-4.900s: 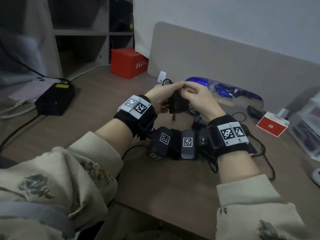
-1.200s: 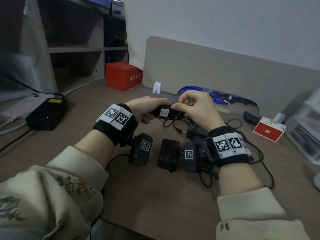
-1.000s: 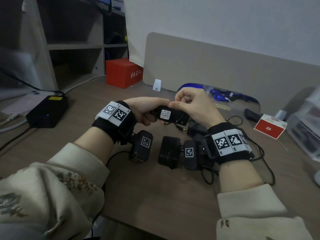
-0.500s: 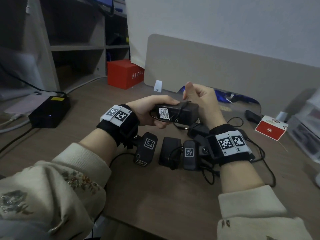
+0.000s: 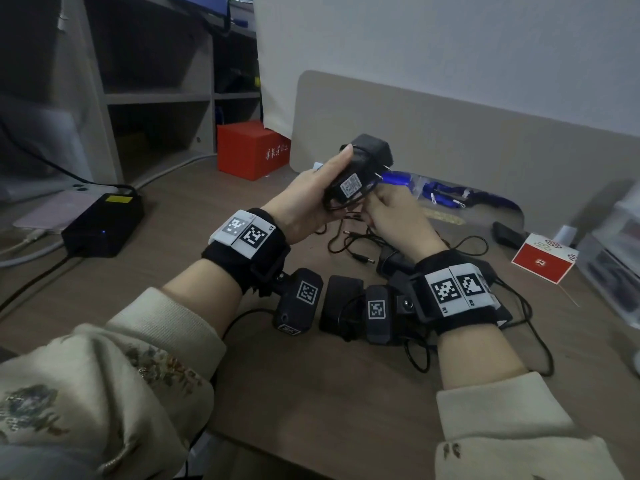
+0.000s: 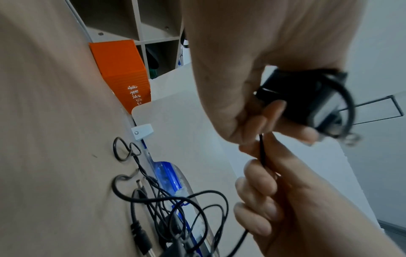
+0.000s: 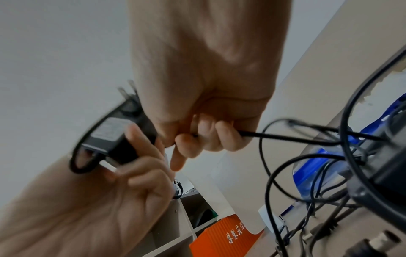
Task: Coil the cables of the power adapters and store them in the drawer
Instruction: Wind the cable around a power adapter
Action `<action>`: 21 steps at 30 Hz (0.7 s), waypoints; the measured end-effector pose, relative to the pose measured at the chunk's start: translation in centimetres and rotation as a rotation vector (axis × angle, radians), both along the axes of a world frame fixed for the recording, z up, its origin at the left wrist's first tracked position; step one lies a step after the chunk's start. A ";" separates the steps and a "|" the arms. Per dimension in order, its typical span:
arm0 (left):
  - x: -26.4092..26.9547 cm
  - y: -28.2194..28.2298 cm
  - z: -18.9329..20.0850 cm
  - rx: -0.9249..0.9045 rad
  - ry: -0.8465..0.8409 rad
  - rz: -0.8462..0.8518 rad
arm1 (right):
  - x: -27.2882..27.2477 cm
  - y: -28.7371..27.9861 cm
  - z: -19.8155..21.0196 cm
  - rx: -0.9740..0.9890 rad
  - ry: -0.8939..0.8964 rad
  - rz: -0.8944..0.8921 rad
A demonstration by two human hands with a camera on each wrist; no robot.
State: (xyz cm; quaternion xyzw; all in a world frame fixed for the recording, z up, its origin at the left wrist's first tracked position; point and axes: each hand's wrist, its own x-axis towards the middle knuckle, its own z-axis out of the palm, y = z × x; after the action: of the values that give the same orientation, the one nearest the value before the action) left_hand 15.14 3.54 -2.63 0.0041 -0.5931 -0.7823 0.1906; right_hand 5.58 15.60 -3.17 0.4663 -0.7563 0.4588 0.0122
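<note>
Left hand grips the power adapter above the table, fingers curled round it; right hand closed on its cable, seemingly pinched; loose cables lie below.

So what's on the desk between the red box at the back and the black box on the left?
Nothing: in the head view, bare desk lies between the red box and the black box.
</note>
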 end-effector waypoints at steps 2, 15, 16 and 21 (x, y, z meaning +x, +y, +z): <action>-0.4 -0.5 -0.2 0.000 -0.027 0.126 | 0.0 -0.1 0.0 0.062 0.036 0.024; -1.6 -2.8 -1.7 -0.087 -0.187 0.397 | -0.7 -0.1 -0.2 0.039 0.066 -0.079; -1.7 -3.0 -1.8 -0.105 -0.177 0.414 | -0.7 -0.1 -0.2 0.040 0.068 -0.084; -1.7 -3.4 -2.2 -0.135 -0.170 0.515 | -0.7 -0.3 -0.3 0.013 0.084 -0.130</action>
State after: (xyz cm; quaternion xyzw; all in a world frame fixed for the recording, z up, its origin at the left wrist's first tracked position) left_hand 13.42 0.14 -4.83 0.2077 -0.6373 -0.6634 0.3326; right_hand 4.91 15.25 -3.47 0.4352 -0.7867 0.4321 0.0705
